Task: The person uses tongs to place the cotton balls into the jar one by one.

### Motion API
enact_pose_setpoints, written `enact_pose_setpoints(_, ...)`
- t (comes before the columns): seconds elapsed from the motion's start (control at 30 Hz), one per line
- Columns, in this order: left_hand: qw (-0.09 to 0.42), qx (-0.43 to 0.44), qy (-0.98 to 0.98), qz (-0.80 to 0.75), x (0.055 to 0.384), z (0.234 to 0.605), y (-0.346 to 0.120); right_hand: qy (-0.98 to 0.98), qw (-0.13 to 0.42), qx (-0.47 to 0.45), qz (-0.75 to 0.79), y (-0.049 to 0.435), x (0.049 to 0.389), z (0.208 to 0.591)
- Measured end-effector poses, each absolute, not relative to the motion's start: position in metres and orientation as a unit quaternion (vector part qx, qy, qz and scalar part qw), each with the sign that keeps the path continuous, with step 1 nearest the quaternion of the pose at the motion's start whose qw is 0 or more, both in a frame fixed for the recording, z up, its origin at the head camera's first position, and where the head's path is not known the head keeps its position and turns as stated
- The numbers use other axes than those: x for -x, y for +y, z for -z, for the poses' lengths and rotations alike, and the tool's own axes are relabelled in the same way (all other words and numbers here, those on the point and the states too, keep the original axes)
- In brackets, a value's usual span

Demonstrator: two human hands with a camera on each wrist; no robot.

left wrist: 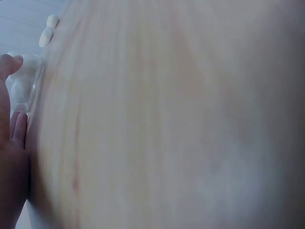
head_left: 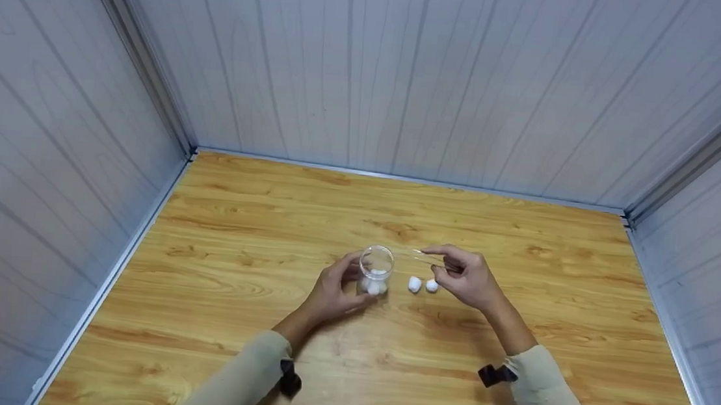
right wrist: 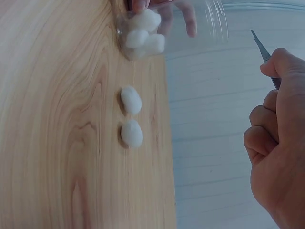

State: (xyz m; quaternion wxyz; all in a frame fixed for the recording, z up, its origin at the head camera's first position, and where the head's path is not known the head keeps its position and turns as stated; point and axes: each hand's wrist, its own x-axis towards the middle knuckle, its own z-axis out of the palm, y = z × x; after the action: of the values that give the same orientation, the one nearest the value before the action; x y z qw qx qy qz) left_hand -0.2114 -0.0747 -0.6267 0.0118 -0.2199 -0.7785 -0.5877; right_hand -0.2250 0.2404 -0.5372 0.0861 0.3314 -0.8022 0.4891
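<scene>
A clear glass jar point(right wrist: 207, 31) stands on the table with several white cotton balls point(right wrist: 145, 36) at its bottom. My left hand point(head_left: 333, 291) holds the jar from the left, thumb on the near side and fingers round the far side. Metal tweezers point(right wrist: 259, 46) are pinched in my right hand point(head_left: 468, 280), above the table and right of the jar. The tips point towards the jar's mouth, and no cotton ball shows between them. Two loose cotton balls, one nearer the jar point(head_left: 414, 285) and one farther right point(head_left: 432, 286), lie beneath the tweezers.
The wooden table point(head_left: 235, 217) meets a pale panel wall point(head_left: 379, 67) at the back. More panels enclose it on the left point(head_left: 33, 135) and right point(head_left: 714, 259). A dark wrist device point(head_left: 290, 379) is on the left sleeve, another point(head_left: 495, 375) on the right.
</scene>
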Motion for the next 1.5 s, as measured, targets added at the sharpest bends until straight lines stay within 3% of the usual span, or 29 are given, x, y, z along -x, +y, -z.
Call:
enact_pose_setpoints(0.47,0.014,0.221,-0.784,0.579,0.213,0.629,-0.076,-0.797,0.121,-0.312,-0.503,0.273,0.220,0.553)
enact_pose_setpoints(0.77,0.019,0.220,-0.784,0.580,0.212,0.627,-0.076,-0.808,0.100,-0.276,-0.510,0.282,0.218,0.552)
enact_pose_setpoints(0.97,0.023,0.226,-0.788,0.572,0.212,0.628,-0.076,-0.837,0.056,-0.233,-0.492,0.285,0.213,0.552)
enact_pose_setpoints(1.5,0.020,0.215,-0.795,0.567,0.211,0.626,-0.075,-0.865,0.018,-0.239,-0.441,0.307,0.215,0.576)
